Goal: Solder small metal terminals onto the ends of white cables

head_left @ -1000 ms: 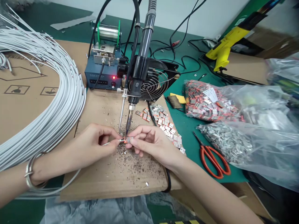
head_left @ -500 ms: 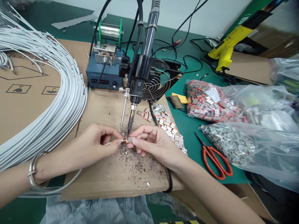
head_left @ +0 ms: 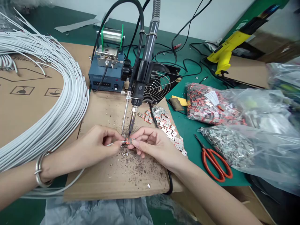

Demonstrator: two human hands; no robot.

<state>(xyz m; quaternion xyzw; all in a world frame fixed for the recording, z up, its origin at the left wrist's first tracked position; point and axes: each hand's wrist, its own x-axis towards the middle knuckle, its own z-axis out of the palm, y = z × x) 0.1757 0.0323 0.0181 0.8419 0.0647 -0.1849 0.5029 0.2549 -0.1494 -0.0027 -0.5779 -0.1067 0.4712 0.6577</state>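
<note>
My left hand (head_left: 106,142) pinches the end of a white cable (head_left: 77,178) between thumb and fingertips. My right hand (head_left: 152,142) is closed on a small USB connector (head_left: 130,141), metal with an orange part at its left end. The cable's bare end meets that orange part. Right above the joint stands the tip of a soldering iron (head_left: 131,123), clamped upright in a holder. A thin curved solder feed tube (head_left: 123,125) comes down just left of the tip. Whether the tip touches the joint, I cannot tell.
Loose USB connectors (head_left: 168,126) lie right of the iron. A large bundle of white cables (head_left: 70,87) covers the left. Behind are a blue solder feeder (head_left: 105,76) and a fan (head_left: 156,87). Red-handled scissors (head_left: 217,164) and bags of connectors (head_left: 208,104) lie at the right.
The camera view has shifted slightly. Both hands keep their pinch on the cable and the connector beneath the iron tip, with hardly any movement.
</note>
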